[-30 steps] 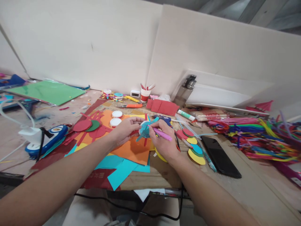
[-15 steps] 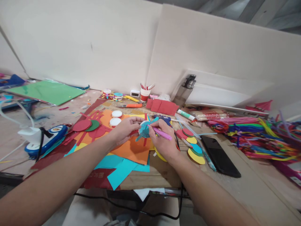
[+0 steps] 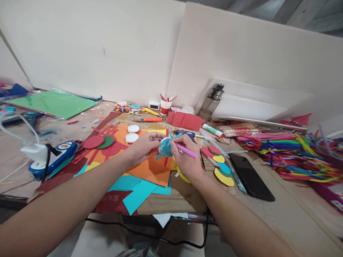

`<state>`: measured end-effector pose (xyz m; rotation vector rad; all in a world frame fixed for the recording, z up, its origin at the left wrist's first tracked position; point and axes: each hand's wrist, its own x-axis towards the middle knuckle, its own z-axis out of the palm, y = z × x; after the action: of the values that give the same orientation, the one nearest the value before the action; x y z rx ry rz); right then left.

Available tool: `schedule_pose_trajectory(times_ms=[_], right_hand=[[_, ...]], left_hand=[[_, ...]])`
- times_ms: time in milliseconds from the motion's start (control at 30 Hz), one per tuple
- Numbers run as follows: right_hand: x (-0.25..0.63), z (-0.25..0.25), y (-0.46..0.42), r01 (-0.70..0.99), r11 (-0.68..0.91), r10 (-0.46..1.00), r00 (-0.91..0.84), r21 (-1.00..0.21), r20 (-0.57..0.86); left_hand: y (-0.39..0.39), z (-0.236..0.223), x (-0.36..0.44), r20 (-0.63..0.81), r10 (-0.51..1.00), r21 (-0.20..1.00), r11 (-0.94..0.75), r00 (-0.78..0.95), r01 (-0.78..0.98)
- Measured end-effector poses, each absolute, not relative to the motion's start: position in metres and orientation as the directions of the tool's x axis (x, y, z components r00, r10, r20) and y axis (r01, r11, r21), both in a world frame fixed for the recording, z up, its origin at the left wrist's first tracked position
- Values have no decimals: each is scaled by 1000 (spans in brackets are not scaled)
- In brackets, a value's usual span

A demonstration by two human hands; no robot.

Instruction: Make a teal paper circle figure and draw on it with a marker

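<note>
Between my two hands is a small round paper craft (image 3: 165,147), with a blue disc face, dark drawn lines and blue strips sticking out. My left hand (image 3: 146,145) grips it by its left edge, fingers closed. A pink-purple pen (image 3: 187,150) is pinched in my right hand (image 3: 189,162), its tip at the blue face near the upper right. Below them lie orange paper (image 3: 150,173) and blue paper strips (image 3: 139,200). Two white-topped round pieces (image 3: 132,138) stand just left of my left hand.
Red paper discs (image 3: 93,142) and a green disc (image 3: 107,142) lie to the left. Coloured discs (image 3: 224,177) and a black phone (image 3: 252,177) are on the right, beside bundled pipe cleaners (image 3: 289,153). A paper cup (image 3: 165,107) and a bottle (image 3: 211,103) stand at the back.
My right hand and the pen have shifted very slightly over the blue face, and the craft looks turned a little. My left hand keeps its hold.
</note>
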<state>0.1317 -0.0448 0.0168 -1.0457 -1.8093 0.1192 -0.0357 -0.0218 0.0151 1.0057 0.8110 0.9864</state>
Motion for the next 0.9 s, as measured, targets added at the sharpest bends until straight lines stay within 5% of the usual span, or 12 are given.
schedule_pose_trajectory(times_ms=[367, 700, 900], right_hand=[[133, 16, -44, 568, 627, 704, -120, -533, 700], [132, 17, -45, 344, 594, 759, 61, -727, 649], [133, 12, -42, 469, 616, 737, -60, -633, 673]], left_hand=[[-23, 17, -34, -82, 942, 933, 187, 325, -307], [-21, 23, -33, -145, 964, 881, 229, 224, -413], [-20, 20, -32, -113, 967, 900, 196, 227, -389]])
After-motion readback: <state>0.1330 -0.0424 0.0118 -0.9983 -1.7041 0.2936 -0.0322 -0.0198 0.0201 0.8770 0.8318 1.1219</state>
